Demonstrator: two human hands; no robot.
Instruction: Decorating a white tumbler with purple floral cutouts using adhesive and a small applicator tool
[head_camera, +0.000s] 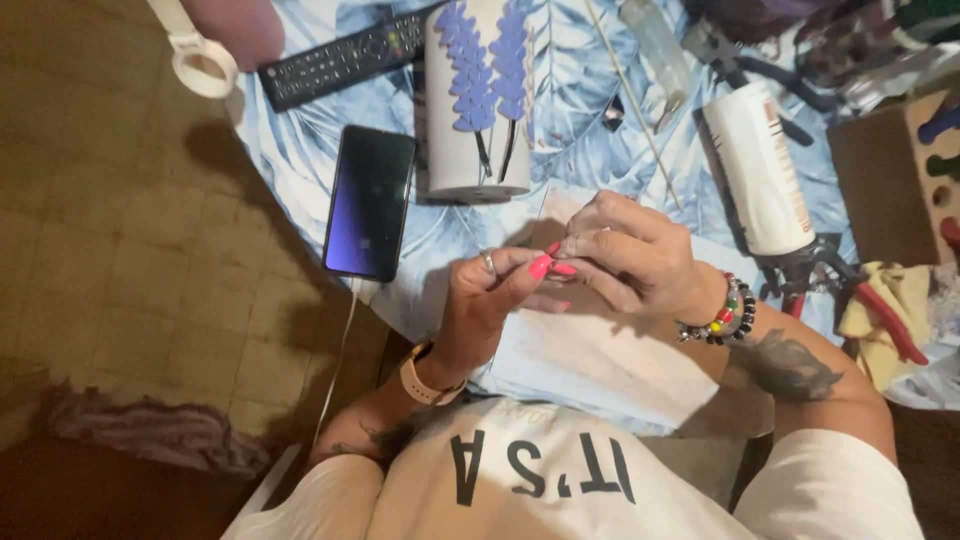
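Your two hands meet over the middle of the tabletop (300, 150), which is draped in a blue leaf-print cloth. Your left hand (490, 295) comes up from about seven o'clock, palm turned toward you, ring on one finger, its pink-nailed fingertips (541, 266) pinched together. Your right hand (630, 255) comes in from four o'clock, knuckles up, beaded bracelet (725, 312) at the wrist, and its fingertips close in on the same spot. Both grips are drawn nearly shut, pad against pad, around something very small at the place where they touch. What that small piece is you cannot tell from here; the fingers hide it, and only the pink nails show at the meeting point.

The piece lies at three o'clock from your left palm and at nine o'clock from your right knuckles, right between them, so neither hand is nearer. Its long axis cannot be made out.

Under your hands lies a pale sheet (600, 360), flat on the cloth. Just beyond your fingertips, at twelve o'clock, a white cylinder with purple flower sprigs (478, 95) lies with its open end toward you, near but not touching. A dark phone (370, 200) rests at ten o'clock, a remote control (345, 55) farther off. A second white cylinder (765, 175) sits at two o'clock in a clamp, with red-handled pliers (885, 320) beside it.
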